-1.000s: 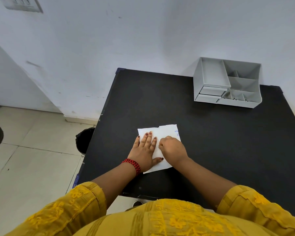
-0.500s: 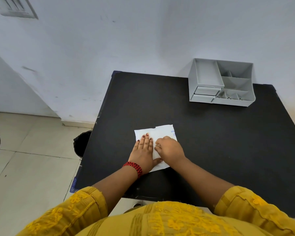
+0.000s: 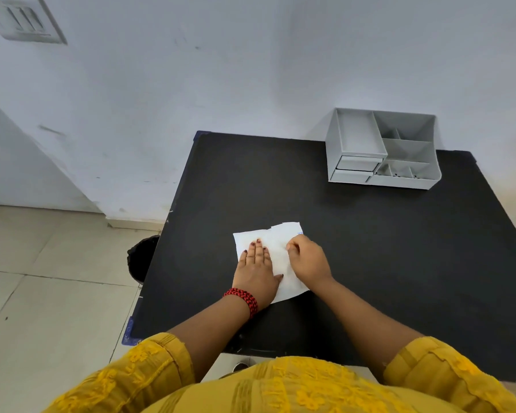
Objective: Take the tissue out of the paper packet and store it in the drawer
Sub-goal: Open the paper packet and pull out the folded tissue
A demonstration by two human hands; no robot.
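Observation:
A flat white paper packet (image 3: 276, 244) with a little blue print at its far right corner lies on the black table (image 3: 370, 248). My left hand (image 3: 256, 268) presses flat on its left half, fingers together. My right hand (image 3: 307, 259) rests on the packet's right side with the fingers curled, pinching at the paper. No tissue can be told apart from the packet. A grey desk organiser (image 3: 382, 149) stands at the back right of the table; its two small drawers (image 3: 356, 168) at the lower left are shut.
The white wall runs behind the table. A black bin (image 3: 143, 257) stands on the tiled floor beside the table's left edge. The organiser's open compartments hold a few small dark bits.
My right hand has slid a little to the right across the packet, away from my left hand. The left hand stays pressed flat. The camera has shifted slightly.

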